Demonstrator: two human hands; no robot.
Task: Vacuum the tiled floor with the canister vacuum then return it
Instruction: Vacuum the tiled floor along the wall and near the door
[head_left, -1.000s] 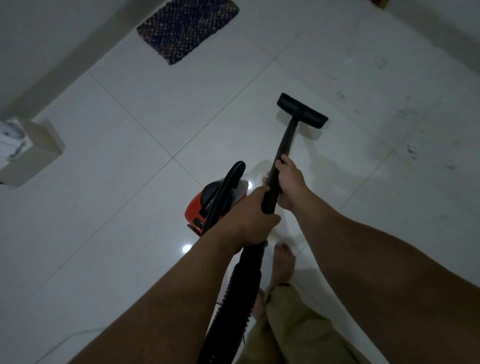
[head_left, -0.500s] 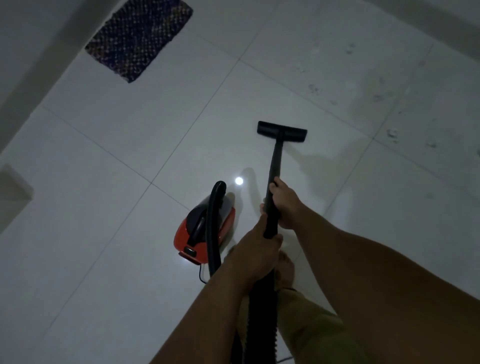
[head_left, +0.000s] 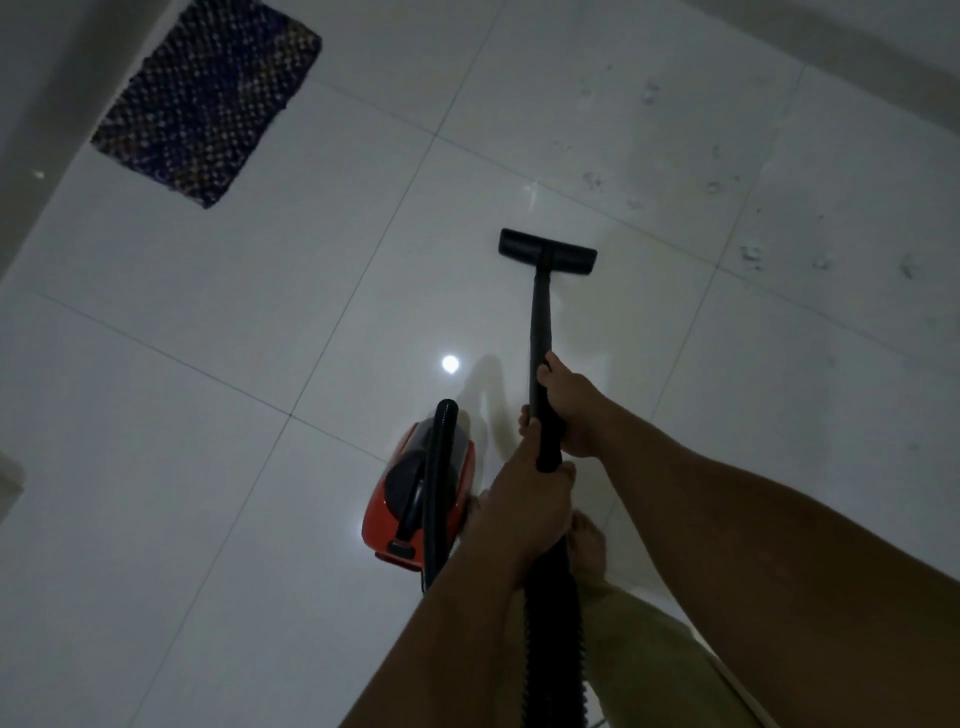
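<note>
A red and black canister vacuum (head_left: 415, 499) stands on the white tiled floor (head_left: 260, 364) just left of my feet. Its black ribbed hose (head_left: 553, 623) runs up between my arms. A black wand (head_left: 540, 322) slants forward to a flat black floor nozzle (head_left: 547, 251) resting on the tiles. My right hand (head_left: 574, 410) is closed around the wand higher up. My left hand (head_left: 524, 506) grips the wand's lower end where the hose joins.
A dark woven mat (head_left: 208, 98) lies at the far left by a wall (head_left: 31, 104). Grey dust marks (head_left: 753, 254) spot the tiles at the right. A raised ledge (head_left: 857, 41) runs along the far right. My bare feet (head_left: 587, 540) stand under the hose.
The view has swung left and the nozzle now lies square across the tile. The canister sits closer to my feet and has turned. Both hands keep their grip.
</note>
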